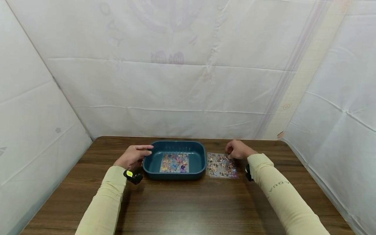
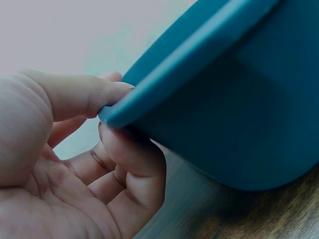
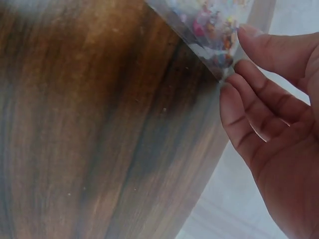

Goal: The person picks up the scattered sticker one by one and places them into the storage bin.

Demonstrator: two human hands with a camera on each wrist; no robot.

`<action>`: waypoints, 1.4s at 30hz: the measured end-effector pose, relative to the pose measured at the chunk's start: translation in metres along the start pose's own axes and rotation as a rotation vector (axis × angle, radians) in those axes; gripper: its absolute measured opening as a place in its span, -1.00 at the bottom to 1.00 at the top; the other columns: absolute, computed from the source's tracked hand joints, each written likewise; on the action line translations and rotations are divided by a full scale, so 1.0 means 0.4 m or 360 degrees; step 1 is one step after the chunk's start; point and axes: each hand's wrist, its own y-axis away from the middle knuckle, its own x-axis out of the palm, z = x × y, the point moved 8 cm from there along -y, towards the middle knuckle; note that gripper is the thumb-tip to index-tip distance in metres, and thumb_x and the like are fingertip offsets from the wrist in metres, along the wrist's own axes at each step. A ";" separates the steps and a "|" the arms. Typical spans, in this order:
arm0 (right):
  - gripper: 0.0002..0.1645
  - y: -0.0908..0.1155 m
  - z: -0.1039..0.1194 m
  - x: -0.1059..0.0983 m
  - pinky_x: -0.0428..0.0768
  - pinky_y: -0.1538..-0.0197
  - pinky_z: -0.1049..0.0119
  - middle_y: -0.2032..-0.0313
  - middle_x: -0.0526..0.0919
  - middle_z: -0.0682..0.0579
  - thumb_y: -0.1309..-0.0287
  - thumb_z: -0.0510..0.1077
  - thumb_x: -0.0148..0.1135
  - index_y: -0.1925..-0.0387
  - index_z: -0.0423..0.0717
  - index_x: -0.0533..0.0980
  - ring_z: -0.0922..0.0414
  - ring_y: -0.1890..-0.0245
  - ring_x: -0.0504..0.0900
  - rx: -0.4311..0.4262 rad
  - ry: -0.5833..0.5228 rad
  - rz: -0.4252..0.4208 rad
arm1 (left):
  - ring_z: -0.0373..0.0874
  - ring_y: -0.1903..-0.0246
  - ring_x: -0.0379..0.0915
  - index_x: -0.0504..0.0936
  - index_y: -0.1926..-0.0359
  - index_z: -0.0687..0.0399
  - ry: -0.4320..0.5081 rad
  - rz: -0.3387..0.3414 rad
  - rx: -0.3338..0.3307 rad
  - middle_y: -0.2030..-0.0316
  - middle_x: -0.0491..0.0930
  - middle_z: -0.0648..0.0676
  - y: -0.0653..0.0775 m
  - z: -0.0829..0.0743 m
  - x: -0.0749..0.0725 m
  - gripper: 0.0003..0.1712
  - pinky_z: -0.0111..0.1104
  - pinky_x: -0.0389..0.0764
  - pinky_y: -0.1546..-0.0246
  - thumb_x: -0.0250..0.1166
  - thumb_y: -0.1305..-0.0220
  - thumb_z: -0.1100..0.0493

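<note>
We list: one blue tray (image 1: 174, 176), rim pinched at its left end between our left hand's (image 1: 132, 156) thumb and fingers; one colourful inner sheet (image 1: 174, 162), flat inside the tray; one colourful outer sheet (image 1: 220, 165), just right of the tray, far-right corner pinched by our right hand (image 1: 239, 149); one wooden table (image 1: 176, 209), beneath the tray.

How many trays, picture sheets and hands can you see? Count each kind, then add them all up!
Trays: 1, the blue tray
Sheets showing: 2, inner sheet in the tray, outer sheet beside it
Hands: 2, left hand and right hand
Total: 5
</note>
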 end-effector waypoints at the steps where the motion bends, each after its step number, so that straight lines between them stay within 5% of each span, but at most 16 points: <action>1: -0.79 -0.002 -0.004 0.005 0.66 0.09 0.10 0.24 0.72 -0.09 -0.10 -0.34 0.44 0.18 -0.22 0.69 0.05 0.22 0.66 0.0032 0.0019 0.0005 | -0.18 0.48 0.31 0.45 -0.48 0.14 0.0003 0.0000 -0.0005 0.45 0.41 -0.06 0.001 0.001 0.000 -0.43 -0.31 0.51 0.38 0.25 -0.53 0.15; 7: -0.81 -0.017 -0.029 0.026 0.62 0.08 0.09 0.26 0.69 -0.07 -0.04 -0.35 0.46 0.27 -0.18 0.65 0.04 0.25 0.60 0.0162 0.0125 0.0011 | -0.18 0.46 0.36 0.46 -0.48 0.12 0.0011 0.0002 -0.0011 0.39 0.48 -0.03 0.003 -0.001 0.004 -0.44 -0.30 0.56 0.35 0.24 -0.53 0.15; 15: -0.78 -0.019 -0.032 0.027 0.46 0.22 0.21 0.35 0.56 -0.04 -0.02 -0.40 0.41 0.34 -0.17 0.53 0.07 0.35 0.46 0.0159 0.0074 -0.0023 | -0.18 0.43 0.42 0.48 -0.46 0.12 0.0002 -0.0015 -0.0022 0.20 0.56 0.05 0.000 -0.005 0.005 -0.45 -0.30 0.61 0.31 0.25 -0.52 0.16; 29: -0.83 -0.016 -0.035 0.017 0.43 0.27 0.26 0.43 0.55 -0.02 -0.17 -0.45 0.10 0.41 -0.18 0.54 0.13 0.43 0.43 0.0048 0.0046 -0.0155 | -0.19 0.40 0.49 0.46 -0.47 0.16 0.0002 -0.0010 -0.0010 0.22 0.59 0.03 0.001 -0.004 0.006 -0.43 -0.30 0.65 0.30 0.25 -0.52 0.16; 42: -0.76 -0.011 -0.044 0.024 0.37 0.29 0.26 0.45 0.44 0.01 -0.34 -0.40 -0.05 0.43 -0.14 0.43 0.11 0.44 0.39 0.0178 -0.0014 -0.0124 | -0.19 0.43 0.42 0.46 -0.46 0.18 -0.0001 -0.0004 -0.0009 0.35 0.53 -0.02 -0.001 -0.004 0.003 -0.44 -0.32 0.61 0.32 0.25 -0.53 0.17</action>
